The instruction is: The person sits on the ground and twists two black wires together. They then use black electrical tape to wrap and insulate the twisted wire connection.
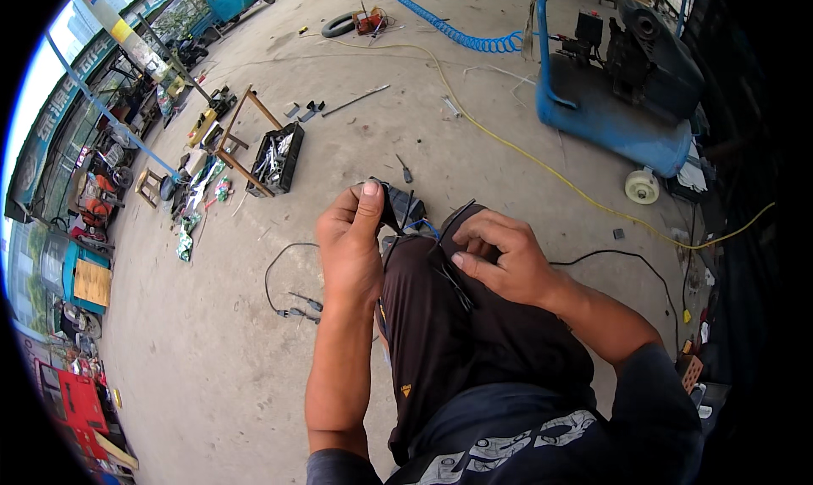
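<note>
My left hand [350,244] is closed, thumb pressed against the fingers, on a black cord [393,221] that bends down from the fingertips. My right hand [504,255] is closed in a loose pinch above my right thigh; what sits between its fingertips is too small to make out. Beside those fingertips a black cable end [457,218] sticks up. Thin blue wire [430,226] shows between the hands. Just beyond my knees is a dark boxy part [406,204], partly hidden by the left hand. Several thin strands [457,289] lie on my dark trousers.
A screwdriver [405,170] lies ahead on the concrete floor. A black crate of tools [279,159] stands by a wooden frame [241,134]. A plug and cord [301,310] rest at left. A blue air compressor [593,125] and yellow hose [525,153] are at far right.
</note>
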Available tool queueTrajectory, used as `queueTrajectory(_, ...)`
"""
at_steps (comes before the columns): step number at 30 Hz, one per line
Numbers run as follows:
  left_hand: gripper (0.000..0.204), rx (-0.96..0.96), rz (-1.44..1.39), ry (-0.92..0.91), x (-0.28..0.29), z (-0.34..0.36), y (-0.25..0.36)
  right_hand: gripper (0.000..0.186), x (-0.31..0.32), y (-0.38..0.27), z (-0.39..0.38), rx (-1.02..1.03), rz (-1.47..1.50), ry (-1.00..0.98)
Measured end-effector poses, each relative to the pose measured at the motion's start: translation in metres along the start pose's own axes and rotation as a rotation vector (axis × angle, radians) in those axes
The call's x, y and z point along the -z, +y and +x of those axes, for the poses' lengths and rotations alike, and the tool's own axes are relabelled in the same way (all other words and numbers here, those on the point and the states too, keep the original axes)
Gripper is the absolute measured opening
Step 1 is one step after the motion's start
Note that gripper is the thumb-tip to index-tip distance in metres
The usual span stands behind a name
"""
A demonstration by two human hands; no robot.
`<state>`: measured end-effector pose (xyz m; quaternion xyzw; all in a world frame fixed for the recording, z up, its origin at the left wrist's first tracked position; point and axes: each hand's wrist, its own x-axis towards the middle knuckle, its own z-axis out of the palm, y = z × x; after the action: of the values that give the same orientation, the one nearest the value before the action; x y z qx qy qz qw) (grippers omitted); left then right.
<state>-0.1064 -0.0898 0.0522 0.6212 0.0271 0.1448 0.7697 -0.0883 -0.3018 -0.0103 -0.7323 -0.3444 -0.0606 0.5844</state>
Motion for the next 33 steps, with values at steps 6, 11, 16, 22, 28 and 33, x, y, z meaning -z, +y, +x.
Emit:
queueTrajectory(6, 0.033, -0.016, 0.067, -0.038, -0.012, 0.001, 0.0, 0.032, -0.002, -0.028, 0.049, -0.028, 0.056, -0.058)
queueTrajectory(11, 0.036, -0.005, 0.114, -0.036, -0.012, 0.004, -0.003, 0.024, -0.019, -0.02, 0.057, 0.0, 0.066, -0.015)
queueTrajectory(16, 0.038, -0.017, 0.171, -0.042, -0.01, 0.006, -0.006, 0.018, -0.027, -0.017, 0.055, -0.102, 0.099, 0.024)
queueTrajectory(22, 0.03, 0.012, 0.146, -0.024, -0.018, 0.013, -0.004, 0.015, -0.026, -0.007, 0.052, -0.12, 0.162, -0.036)
queueTrajectory(28, 0.025, 0.005, 0.023, 0.042, -0.023, 0.026, 0.003, 0.014, -0.019, 0.0, 0.054, -0.278, 0.244, -0.18)
queueTrajectory(33, 0.029, 0.047, -0.094, 0.091, -0.028, 0.031, 0.011, 0.013, -0.01, -0.003, 0.057, -0.417, 0.387, -0.275)
